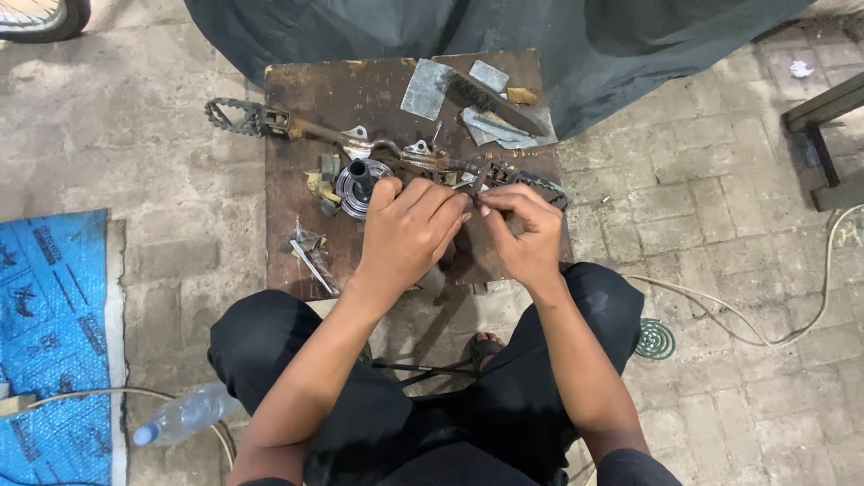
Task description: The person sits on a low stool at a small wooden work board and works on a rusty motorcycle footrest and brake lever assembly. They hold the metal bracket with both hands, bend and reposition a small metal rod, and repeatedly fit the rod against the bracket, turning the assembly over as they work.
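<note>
My left hand [407, 229] and my right hand [524, 232] meet fingertip to fingertip over a low brown wooden board [306, 180]. Between the fingertips they pinch a small thin metal piece [480, 184]; what exactly it is cannot be made out. Just beyond my left hand lies a round ribbed metal hub [360, 187]. A long metal crank axle with toothed pedals [297, 126] stretches across the board from left to right, passing behind my hands.
Metal sheet scraps and a dark file [490, 101] lie at the board's far end. A clear plastic bottle [184, 416] lies by my left knee, a blue sheet [49, 333] at the left, a cable [765, 337] and a green coil [654, 339] at the right.
</note>
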